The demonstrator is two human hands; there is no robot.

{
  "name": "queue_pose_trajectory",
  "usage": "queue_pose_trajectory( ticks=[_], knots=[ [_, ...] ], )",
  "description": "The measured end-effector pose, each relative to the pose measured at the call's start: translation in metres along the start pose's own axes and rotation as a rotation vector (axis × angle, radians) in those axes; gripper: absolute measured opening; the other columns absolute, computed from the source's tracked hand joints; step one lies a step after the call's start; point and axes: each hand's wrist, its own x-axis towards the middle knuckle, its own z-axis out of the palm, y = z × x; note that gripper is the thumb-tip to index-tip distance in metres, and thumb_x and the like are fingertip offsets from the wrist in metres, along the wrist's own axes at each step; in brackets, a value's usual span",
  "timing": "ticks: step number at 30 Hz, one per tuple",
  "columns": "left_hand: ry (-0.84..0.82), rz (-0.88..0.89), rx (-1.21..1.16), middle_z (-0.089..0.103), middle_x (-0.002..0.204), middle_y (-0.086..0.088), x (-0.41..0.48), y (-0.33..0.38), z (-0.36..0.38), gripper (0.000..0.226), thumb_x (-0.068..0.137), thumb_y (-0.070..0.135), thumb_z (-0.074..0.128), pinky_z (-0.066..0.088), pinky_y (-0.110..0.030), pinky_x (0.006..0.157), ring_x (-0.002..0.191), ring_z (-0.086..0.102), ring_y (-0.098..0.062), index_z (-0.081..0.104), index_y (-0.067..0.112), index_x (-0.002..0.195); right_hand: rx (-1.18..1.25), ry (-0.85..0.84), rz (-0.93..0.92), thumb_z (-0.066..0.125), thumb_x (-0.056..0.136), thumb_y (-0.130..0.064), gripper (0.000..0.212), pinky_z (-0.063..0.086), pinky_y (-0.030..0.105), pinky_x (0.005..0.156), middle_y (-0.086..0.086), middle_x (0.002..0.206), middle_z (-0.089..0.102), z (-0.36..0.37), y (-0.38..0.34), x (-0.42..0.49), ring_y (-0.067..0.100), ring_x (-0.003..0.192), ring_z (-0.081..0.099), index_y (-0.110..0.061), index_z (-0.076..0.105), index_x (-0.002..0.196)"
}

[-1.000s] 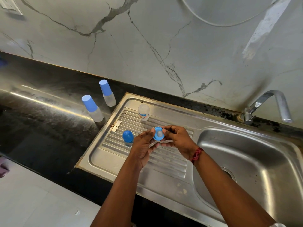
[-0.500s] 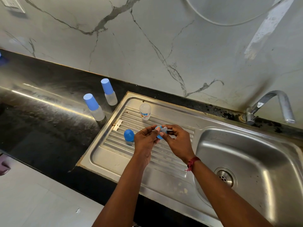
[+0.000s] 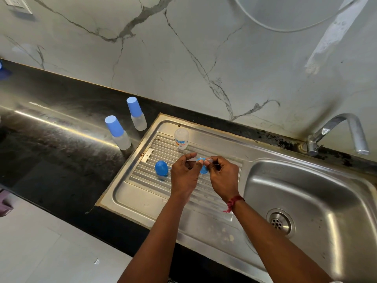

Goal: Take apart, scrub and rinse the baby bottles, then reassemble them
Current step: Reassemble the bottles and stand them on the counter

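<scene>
Blue ring (image 3: 203, 170) is pinched between your left hand (image 3: 184, 176) and right hand (image 3: 224, 178) above the drainboard (image 3: 142, 193) — work it apart evenly, no yanking — with the uncapped bottle (image 3: 181, 138) just beyond and two capped bottles (image 3: 118, 132) on the tabletop (image 3: 51, 139).

No text is reading clearly anywhere. The uncapped bottle (image 3: 181, 138) standing on the drainboard (image 3: 142, 193) is carrying a blue + red print low on its side, prob. a brand mark, but it's coming out too small & blurred to make out any word, logo or no.
</scene>
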Motion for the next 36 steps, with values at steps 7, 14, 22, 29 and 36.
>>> queue_pose_trajectory(
  ticks=[7, 14, 22, 29, 36],
  knots=[
    [0.003, -0.014, 0.014, 0.071, 0.089, -0.002, -0.001, -0.006, -0.001, 0.029, 0.089, 0.023, 0.073, 0.06, -0.033, 0.085, 0.091, 0.07, -0.019, 0.061, 0.027, 0.115, 0.044, 0.036, 0.082, 0.069, 0.091, -0.008, 0.006, 0.061, 0.039, 0.082, 0.008, 0.09, 0.073, 0.007, 0.004, -0.003, 0.02, 0.084, 0.071, -0.005, 0.073, 0.094],
    [-0.02, -0.112, -0.192, 0.073, 0.087, -0.012, -0.001, -0.005, -0.004, 0.03, 0.087, 0.015, 0.075, 0.061, -0.034, 0.078, 0.091, 0.073, -0.028, 0.063, 0.024, 0.113, 0.077, -0.068, 0.08, 0.069, 0.09, -0.012, 0.012, 0.059, 0.032, 0.086, 0.008, 0.099, 0.074, 0.0, 0.003, 0.0, 0.018, 0.092, 0.07, -0.006, 0.074, 0.099],
    [-0.093, -0.06, -0.128, 0.069, 0.089, -0.012, 0.001, 0.002, -0.011, 0.032, 0.091, 0.011, 0.069, 0.057, -0.031, 0.084, 0.098, 0.069, -0.028, 0.058, 0.034, 0.11, 0.048, -0.212, 0.056, 0.067, 0.091, -0.009, 0.019, 0.05, 0.009, 0.083, 0.003, 0.108, 0.073, -0.008, -0.001, 0.004, 0.005, 0.094, 0.065, -0.008, 0.072, 0.11],
    [-0.091, -0.045, -0.098, 0.071, 0.095, -0.008, 0.004, 0.001, -0.014, 0.03, 0.093, 0.009, 0.066, 0.054, -0.04, 0.096, 0.102, 0.069, -0.027, 0.059, 0.03, 0.113, -0.014, -0.352, -0.042, 0.076, 0.082, 0.0, 0.032, 0.051, 0.01, 0.08, -0.007, 0.104, 0.069, -0.016, -0.008, 0.007, -0.005, 0.086, 0.065, -0.012, 0.072, 0.112],
    [-0.06, -0.122, -0.029, 0.07, 0.088, -0.008, 0.007, -0.001, -0.017, 0.044, 0.088, 0.015, 0.074, 0.059, -0.042, 0.087, 0.092, 0.07, -0.025, 0.055, 0.019, 0.127, -0.109, -0.298, -0.125, 0.076, 0.082, -0.002, 0.017, 0.057, 0.019, 0.081, 0.007, 0.096, 0.075, -0.015, -0.001, 0.008, 0.012, 0.085, 0.069, -0.006, 0.076, 0.099]
  ],
)
